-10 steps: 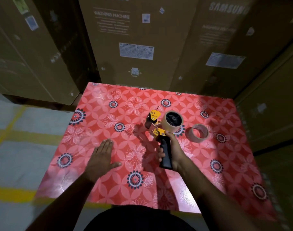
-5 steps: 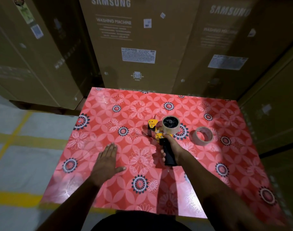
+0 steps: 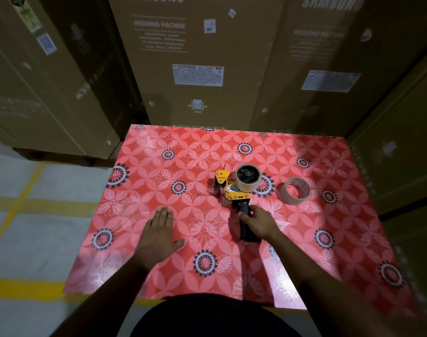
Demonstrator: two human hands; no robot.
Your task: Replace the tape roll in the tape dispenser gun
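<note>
Since earlier we lowered tape dispenser gun [image 3: 234, 190] onto tabletop [image 3: 144, 171]; right hand [image 3: 260, 223] grip clamped on handle, spare tape roll [image 3: 295, 190] beyond-right; left hand [image 3: 156, 237] flat, fingers apart.

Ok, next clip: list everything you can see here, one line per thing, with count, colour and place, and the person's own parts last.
tape dispenser gun: one, yellow body with black handle, lying mid-table
tape roll on the gun: one, pale brown with a black hub showing inside, at the gun's far end
loose tape roll: one, pale brown, lying flat on the table right of the gun, apart from it
table: one, covered in red floral-patterned sheet
cardboard boxes: several, brown, printed "washing machine", stacked behind and beside the table
floor: grey with yellow lines, left of the table
left hand: flat, palm down on the table
right hand: on the gun's black handle
</note>
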